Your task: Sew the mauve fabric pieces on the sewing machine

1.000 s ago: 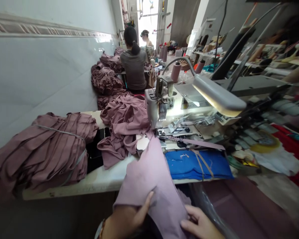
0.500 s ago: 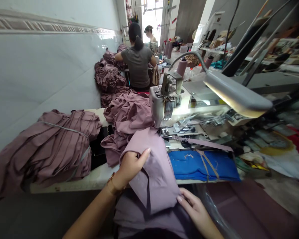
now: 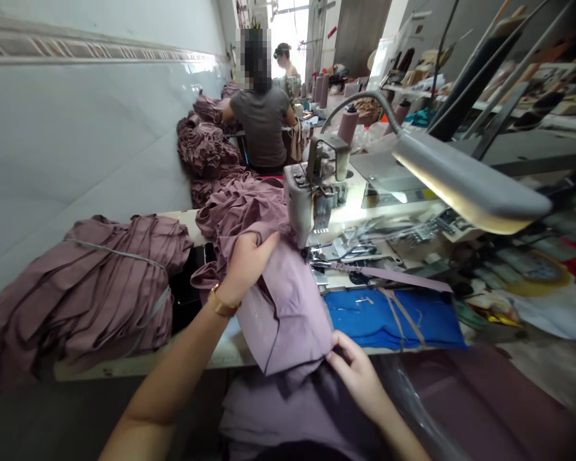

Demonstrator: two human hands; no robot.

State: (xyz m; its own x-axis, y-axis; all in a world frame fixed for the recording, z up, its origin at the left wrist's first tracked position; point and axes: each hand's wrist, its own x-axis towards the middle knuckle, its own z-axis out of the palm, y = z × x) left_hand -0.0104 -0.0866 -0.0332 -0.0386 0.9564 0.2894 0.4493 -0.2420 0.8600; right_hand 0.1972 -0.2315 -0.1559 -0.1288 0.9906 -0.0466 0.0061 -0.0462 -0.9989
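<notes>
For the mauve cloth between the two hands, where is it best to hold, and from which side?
I would pinch the mauve cloth by its lower right edge, coming from the right, as the right hand does: this thin edge seems easy to reach, while the upper end lies beside the sewing machine.

Smooth matt cloth for the panel (image 3: 300, 304), glossy tile on the wall (image 3: 100, 141), shiny metal-looking wristband (image 3: 223, 303).

Left hand (image 3: 250, 266) is farther forward than pinching right hand (image 3: 354, 371).

Mauve cloth (image 3: 300, 314) partly hides the left hand (image 3: 248, 264); the bottom edge crops both forearms (image 3: 182, 355).
</notes>
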